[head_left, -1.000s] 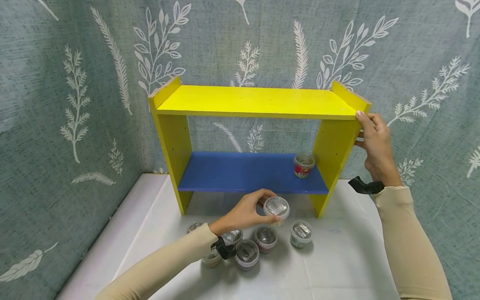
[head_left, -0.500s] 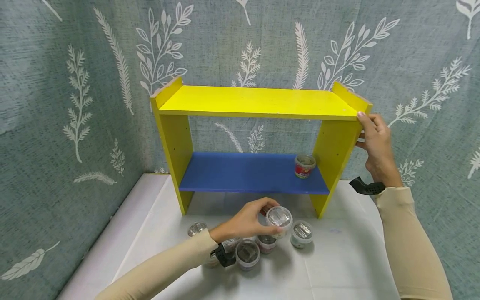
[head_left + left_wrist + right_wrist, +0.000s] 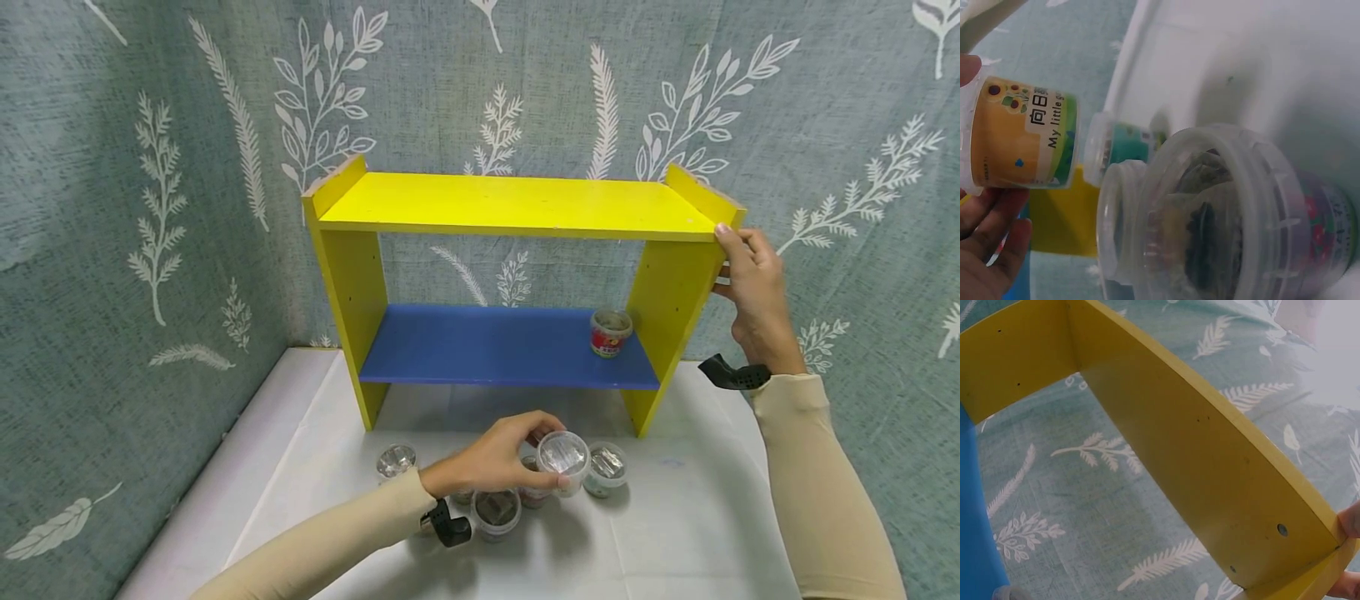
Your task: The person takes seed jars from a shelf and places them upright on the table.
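Note:
My left hand grips a clear-lidded plastic tub by its sides, fingers behind and thumb in front. In the left wrist view this tub shows an orange label with flowers and "My little" printed on it. It is held above the table, overlapping a neighbouring tub in the head view. My right hand holds the upper right corner of a yellow and blue shelf unit, thumb on the front edge and fingers round the outer side. Another wrist-view tub stands close to the camera.
Several lidded tubs, among them a dark-topped one and a silvery-topped one, stand on the white table, some partly behind my left arm. A red-labelled tub sits at the right of the blue shelf. Leaf-patterned cloth hangs behind.
My left hand has brought the tub down and nearer, slightly rightward, away from the blue shelf's front edge. My right hand stays on the shelf corner.

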A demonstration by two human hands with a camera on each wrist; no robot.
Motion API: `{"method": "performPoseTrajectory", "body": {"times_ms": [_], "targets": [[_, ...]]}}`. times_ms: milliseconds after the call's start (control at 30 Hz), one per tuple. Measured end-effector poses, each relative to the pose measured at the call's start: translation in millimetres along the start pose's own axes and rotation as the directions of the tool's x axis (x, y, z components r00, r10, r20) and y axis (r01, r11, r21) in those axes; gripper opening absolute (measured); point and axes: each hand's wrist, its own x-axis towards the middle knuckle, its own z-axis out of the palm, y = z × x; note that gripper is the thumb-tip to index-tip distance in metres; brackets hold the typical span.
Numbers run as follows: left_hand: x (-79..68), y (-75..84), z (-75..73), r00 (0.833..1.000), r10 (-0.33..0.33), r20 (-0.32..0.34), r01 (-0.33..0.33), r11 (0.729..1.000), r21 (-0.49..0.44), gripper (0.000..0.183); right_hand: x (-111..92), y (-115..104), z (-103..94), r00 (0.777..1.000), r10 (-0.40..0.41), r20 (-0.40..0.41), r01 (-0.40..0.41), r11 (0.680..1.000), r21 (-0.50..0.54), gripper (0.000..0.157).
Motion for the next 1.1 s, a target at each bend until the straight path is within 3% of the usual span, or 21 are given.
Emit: {"method": "performPoseTrajectory", "body": {"times_ms": [633,1100], "targets": [[-9.5,-2.6,14.1,0.996,0.067,0.054,-0.073,0.992,0.101,0.064,-2,3,2.2,1.0,-0.001,-0.009,0.001,0.999,-0.036,0.038],[-10.2,-4.8,18.6,0.994,0.074,0.084,-0.082,0.993,0.09,0.063,0,1,1.3,1.0,0.001,-0.011,-0.001,1.0,-0.007,0.039]]}}
